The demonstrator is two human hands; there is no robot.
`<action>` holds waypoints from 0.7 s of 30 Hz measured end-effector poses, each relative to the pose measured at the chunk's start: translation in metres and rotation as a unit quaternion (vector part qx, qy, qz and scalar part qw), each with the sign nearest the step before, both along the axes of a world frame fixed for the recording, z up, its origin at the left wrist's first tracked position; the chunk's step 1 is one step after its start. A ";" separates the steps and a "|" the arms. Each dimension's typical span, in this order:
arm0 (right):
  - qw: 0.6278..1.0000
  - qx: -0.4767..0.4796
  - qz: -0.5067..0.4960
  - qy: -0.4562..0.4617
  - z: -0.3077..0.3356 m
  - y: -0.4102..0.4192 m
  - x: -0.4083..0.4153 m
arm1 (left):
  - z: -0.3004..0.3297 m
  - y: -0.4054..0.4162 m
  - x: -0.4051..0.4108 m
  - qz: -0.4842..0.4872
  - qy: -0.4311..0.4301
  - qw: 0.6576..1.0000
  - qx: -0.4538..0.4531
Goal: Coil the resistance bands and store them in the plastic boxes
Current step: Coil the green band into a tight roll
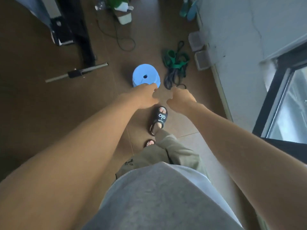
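A tangled heap of green and dark resistance bands (176,63) lies on the brown floor near the right wall. Two clear plastic boxes (196,41) (203,60) stand against that wall just right of the heap. Both my arms reach forward while I stand. My left hand (144,95) hovers over the near edge of a blue stool, fingers loosely curled, holding nothing. My right hand (180,98) is just short of the heap's near end, fingers curled down, with nothing visible in it.
A round blue plastic stool (146,76) stands left of the bands. A metal bar (76,73) and black equipment (73,29) lie at the left. A loose cable (126,42) loops further back. A glass door (289,103) is at the right. My sandalled foot (159,119) steps forward.
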State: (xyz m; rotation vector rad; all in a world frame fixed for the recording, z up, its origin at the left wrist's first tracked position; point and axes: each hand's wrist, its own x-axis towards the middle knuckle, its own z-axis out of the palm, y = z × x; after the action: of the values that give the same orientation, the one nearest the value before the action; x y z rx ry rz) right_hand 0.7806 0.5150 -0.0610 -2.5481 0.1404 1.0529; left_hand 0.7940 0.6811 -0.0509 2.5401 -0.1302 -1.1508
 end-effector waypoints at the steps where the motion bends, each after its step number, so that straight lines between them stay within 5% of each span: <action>1: 1.000 0.006 -0.007 0.000 -0.003 0.004 0.016 | -0.002 0.004 0.017 -0.005 -0.004 1.000 0.011; 9: 0.997 0.012 -0.071 0.004 -0.027 0.034 0.127 | -0.006 0.028 0.141 -0.035 -0.060 0.997 0.042; 21: 0.974 0.006 -0.226 0.031 -0.043 0.047 0.253 | -0.028 0.042 0.309 -0.196 -0.003 0.980 0.029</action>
State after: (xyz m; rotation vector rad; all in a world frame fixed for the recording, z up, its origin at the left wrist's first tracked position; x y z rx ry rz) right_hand 1.0331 0.5615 -0.1038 -2.3101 0.6927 0.9432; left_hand 1.1027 0.7231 -0.0793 2.6434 -0.6321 -1.2990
